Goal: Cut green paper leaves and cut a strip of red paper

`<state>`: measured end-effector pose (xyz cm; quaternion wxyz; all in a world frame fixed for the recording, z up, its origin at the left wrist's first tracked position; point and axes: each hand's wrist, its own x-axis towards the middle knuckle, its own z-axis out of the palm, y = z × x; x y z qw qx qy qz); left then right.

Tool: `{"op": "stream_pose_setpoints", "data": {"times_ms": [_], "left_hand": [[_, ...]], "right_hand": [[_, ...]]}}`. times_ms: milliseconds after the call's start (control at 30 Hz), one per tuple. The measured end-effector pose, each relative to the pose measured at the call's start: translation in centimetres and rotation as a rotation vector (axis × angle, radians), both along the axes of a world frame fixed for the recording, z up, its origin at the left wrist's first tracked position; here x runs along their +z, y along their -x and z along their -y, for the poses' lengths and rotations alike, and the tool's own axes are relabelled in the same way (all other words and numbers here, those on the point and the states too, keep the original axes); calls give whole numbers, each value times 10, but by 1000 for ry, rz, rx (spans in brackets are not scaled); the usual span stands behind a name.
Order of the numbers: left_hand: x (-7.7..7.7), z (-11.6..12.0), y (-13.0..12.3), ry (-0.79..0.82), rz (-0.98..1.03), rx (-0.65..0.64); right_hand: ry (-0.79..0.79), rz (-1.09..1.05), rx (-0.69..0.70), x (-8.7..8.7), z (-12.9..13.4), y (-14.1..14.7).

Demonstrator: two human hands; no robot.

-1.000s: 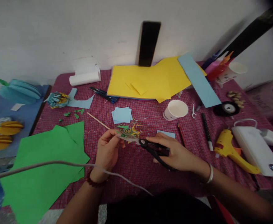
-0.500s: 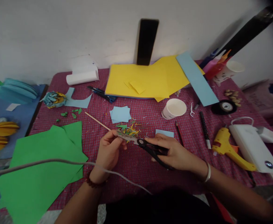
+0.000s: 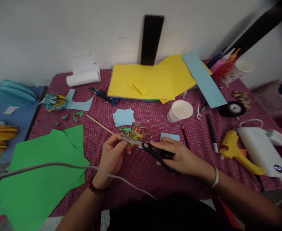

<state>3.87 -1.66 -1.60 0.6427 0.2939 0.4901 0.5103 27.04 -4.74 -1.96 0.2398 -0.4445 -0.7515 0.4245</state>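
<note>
My right hand (image 3: 177, 155) is closed around the handles of black-handled scissors (image 3: 150, 148). Their blades look almost together and point left, with the tip at the fingertips of my left hand (image 3: 113, 154). That hand is pinched closed; whatever it grips is hidden by the fingers and blades. A thin wooden stick (image 3: 99, 124) runs up and left from behind the left fingers; I cannot tell whether they touch it. Behind the blades lies a heap of yellow and green paper snippets (image 3: 139, 133). Small light-blue paper squares (image 3: 124, 116) sit just beyond the heap.
Green sheets (image 3: 37, 170) cover the left, crossed by a grey cable (image 3: 56, 164). Yellow sheets (image 3: 141, 77) and a phone (image 3: 152, 40) are at the back. A paper cup (image 3: 180, 111), glue gun (image 3: 237, 154) and white power bank (image 3: 261, 152) stand right.
The view has shifted slightly. Both hands and the scissors stay nearly in place, and the blades look about the same.
</note>
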Motion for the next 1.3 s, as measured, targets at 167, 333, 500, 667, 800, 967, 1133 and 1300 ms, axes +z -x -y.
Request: {"op": "stream_pose_setpoints", "data": {"times_ms": [167, 333, 500, 667, 800, 967, 1133, 1300], "left_hand": [[2, -1, 2, 7, 18, -65], [13, -7, 12, -97, 132, -29], [15, -6, 17, -149, 127, -12], [4, 1, 11, -223, 114, -82], [-5, 6, 3, -312, 164, -194], [-4, 13, -3, -397, 119, -305], [-1, 17, -5, -441, 56, -261], [-2, 18, -5, -392, 54, -227]], "right_hand": [[-8, 14, -55, -2, 1, 2], [-45, 175, -78, -3, 5, 8], [-167, 324, 83, -3, 17, 19], [-162, 97, 46, 5, 20, 25], [248, -381, -85, 13, 14, 41], [481, -686, -78, 23, 8, 67], [454, -738, -135, 19, 6, 75], [460, -792, -117, 10, 0, 72]]}}
